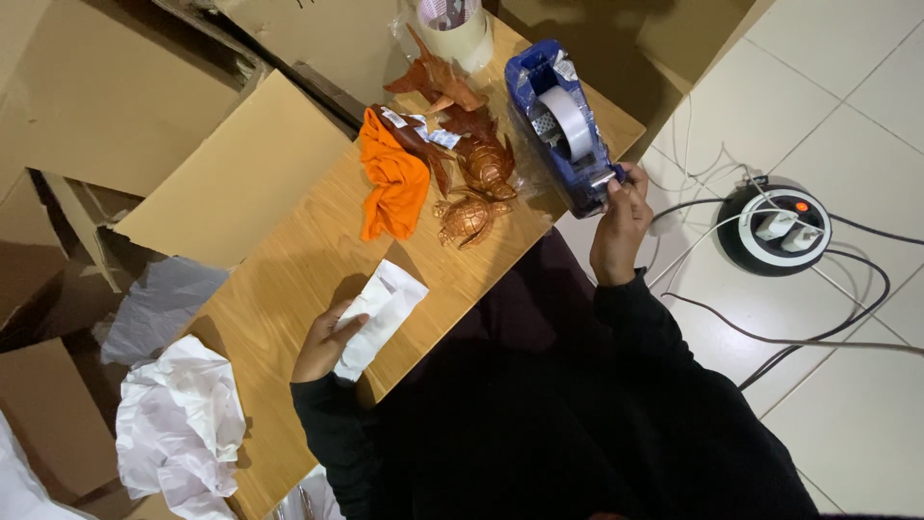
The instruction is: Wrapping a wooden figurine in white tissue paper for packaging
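Fingers of left hand (322, 344) wrapped round white paper bundle (378, 313) on wooden surface (289, 279), right hand (621, 223) pinching tape at blue tape dispenser (566, 125) near carved turtles (472, 217).

Two turtle figurines (478, 193), two tape rolls (568, 120)

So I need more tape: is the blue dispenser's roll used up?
No. The blue dispenser holds a thick white roll; the right hand touches its front end.
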